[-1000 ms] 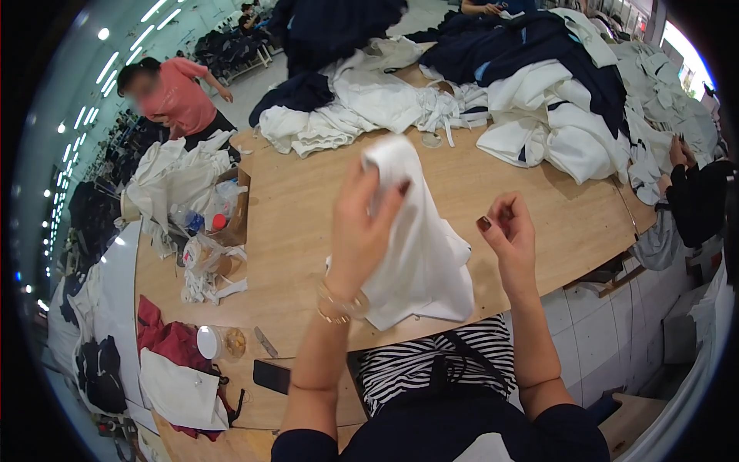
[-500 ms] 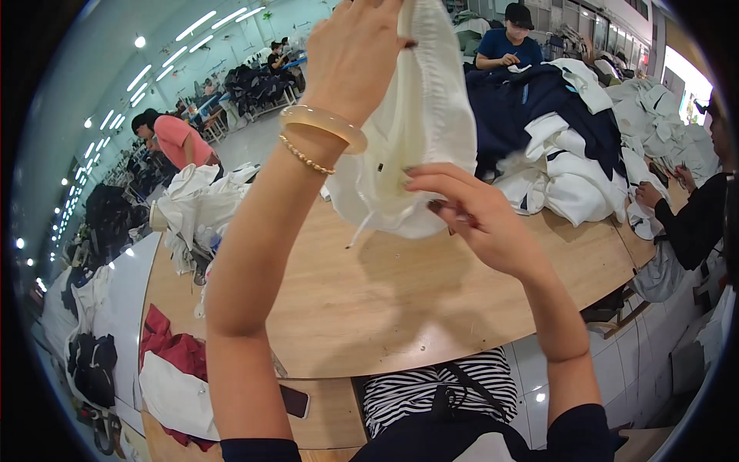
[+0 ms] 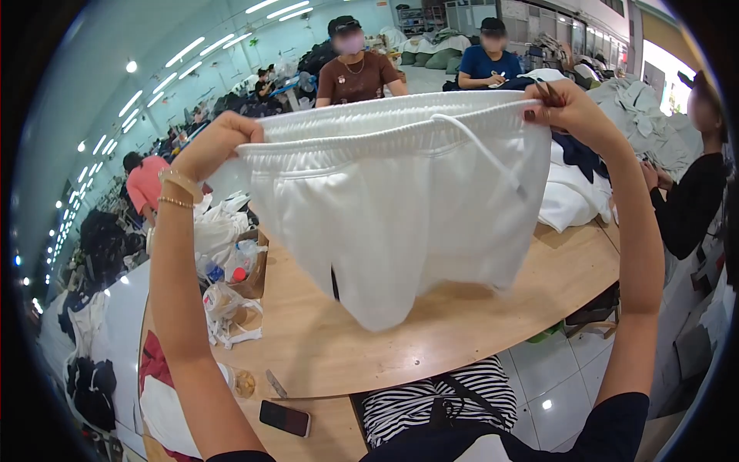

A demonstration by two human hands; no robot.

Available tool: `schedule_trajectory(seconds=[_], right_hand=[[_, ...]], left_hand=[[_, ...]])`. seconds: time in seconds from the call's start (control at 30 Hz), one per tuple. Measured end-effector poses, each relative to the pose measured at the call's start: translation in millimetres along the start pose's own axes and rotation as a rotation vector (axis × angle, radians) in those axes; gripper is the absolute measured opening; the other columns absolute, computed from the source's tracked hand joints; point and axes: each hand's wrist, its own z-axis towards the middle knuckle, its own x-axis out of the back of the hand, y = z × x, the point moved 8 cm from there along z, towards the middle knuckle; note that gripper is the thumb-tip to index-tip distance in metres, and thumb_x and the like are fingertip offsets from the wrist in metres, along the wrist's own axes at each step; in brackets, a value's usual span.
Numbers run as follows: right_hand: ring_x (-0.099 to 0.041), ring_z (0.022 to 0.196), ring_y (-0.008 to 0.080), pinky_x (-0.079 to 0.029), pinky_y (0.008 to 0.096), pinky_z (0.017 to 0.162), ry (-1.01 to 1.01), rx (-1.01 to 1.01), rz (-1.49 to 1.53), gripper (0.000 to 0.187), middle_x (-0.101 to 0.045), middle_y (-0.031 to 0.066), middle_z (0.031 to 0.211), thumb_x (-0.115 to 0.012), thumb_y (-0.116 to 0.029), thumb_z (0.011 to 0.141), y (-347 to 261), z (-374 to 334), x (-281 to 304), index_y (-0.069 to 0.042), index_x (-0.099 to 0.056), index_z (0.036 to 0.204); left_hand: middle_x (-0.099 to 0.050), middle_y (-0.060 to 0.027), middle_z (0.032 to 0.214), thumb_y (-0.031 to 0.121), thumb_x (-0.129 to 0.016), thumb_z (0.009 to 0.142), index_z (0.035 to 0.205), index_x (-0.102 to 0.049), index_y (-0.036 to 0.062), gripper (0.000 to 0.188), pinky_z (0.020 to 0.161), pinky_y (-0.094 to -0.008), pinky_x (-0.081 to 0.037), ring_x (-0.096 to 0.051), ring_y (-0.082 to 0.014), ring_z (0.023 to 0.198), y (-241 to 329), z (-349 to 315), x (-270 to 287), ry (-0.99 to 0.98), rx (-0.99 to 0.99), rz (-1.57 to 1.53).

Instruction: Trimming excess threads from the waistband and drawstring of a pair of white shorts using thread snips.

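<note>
A pair of white shorts (image 3: pixel 385 200) hangs in the air before me, stretched wide by its gathered elastic waistband. My left hand (image 3: pixel 219 146), with a bangle and a beaded bracelet on its wrist, pinches one end of the waistband. At the other end, my right hand (image 3: pixel 573 115) grips the band. Two brownish pointed tips, like those of thread snips (image 3: pixel 550 94), stick out from the right hand's fingers. A white drawstring (image 3: pixel 481 154) dangles over the front. One leg has a short dark mark (image 3: pixel 335 283) near its hem.
Below is a wooden table (image 3: pixel 323 354) with a phone (image 3: pixel 285 418), a small blade-like tool (image 3: pixel 275 383) and a cup (image 3: pixel 244 383). A cardboard box (image 3: pixel 258 269) of bottles and scraps stands left. White garments (image 3: pixel 573 192) lie right. Several people work around.
The shorts were bunched and held up high by my left hand. Now both hands are spread apart, stretching the waistband. A person in brown has come into view across the table.
</note>
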Motion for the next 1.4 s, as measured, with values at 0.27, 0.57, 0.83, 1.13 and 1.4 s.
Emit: schedule_trajectory(seconds=[0.27,0.57,0.83,1.13,1.4], right_hand=[[-0.043,0.051,-0.0018,-0.03,0.0154,0.044,0.131,-0.091,0.202,0.022,-0.053,-0.0081,0.065,-0.071,-0.031,0.084,14,-3,16,-0.01,-0.066,0.089],[-0.043,0.053,-0.0024,-0.031,0.0143,0.044,0.171,-0.051,0.317,0.022,-0.055,-0.0089,0.071,-0.068,-0.032,0.086,26,-3,19,-0.011,-0.063,0.092],[-0.043,0.058,0.0004,-0.033,0.0191,0.048,0.3,-0.072,0.313,0.016,-0.049,-0.0081,0.066,-0.068,-0.023,0.084,32,-29,-13,-0.009,-0.061,0.082],[-0.047,0.064,0.002,-0.037,0.0185,0.058,-0.261,-0.181,0.288,0.004,-0.058,-0.0043,0.071,-0.063,-0.003,0.078,85,-49,-90,-0.004,-0.063,0.082],[-0.048,0.061,0.0036,-0.037,0.0193,0.056,-0.251,-0.292,0.239,0.006,-0.058,-0.0023,0.069,-0.064,-0.01,0.082,110,-19,-98,-0.004,-0.064,0.082]], left_hand=[[-0.057,0.0053,0.08,0.022,-0.055,0.091,0.087,-0.061,0.0048,0.019,0.064,-0.0186,-0.044,-0.052,-0.0028,0.07,-11,-12,-12,0.023,-0.085,-0.588],[-0.062,-0.0048,0.108,0.018,-0.061,0.089,0.081,-0.054,0.0082,0.015,0.078,-0.0269,-0.051,-0.057,-0.0076,0.089,-13,-29,-2,0.03,-0.199,-0.562],[-0.061,0.0002,0.092,0.015,-0.062,0.089,0.088,-0.062,0.0026,0.013,0.08,-0.0255,-0.046,-0.055,-0.0074,0.086,-22,-43,-29,0.111,-0.164,-0.217],[-0.056,0.0049,0.085,0.017,-0.062,0.091,0.09,-0.059,0.0028,0.015,0.074,-0.0232,-0.046,-0.051,-0.0047,0.081,-102,-46,-135,-0.252,-0.078,-0.427],[-0.052,0.0072,0.079,0.026,-0.066,0.088,0.089,-0.059,0.0085,0.019,0.066,-0.0195,-0.042,-0.05,-0.0028,0.074,-107,-36,-140,-0.272,-0.213,-0.72]])
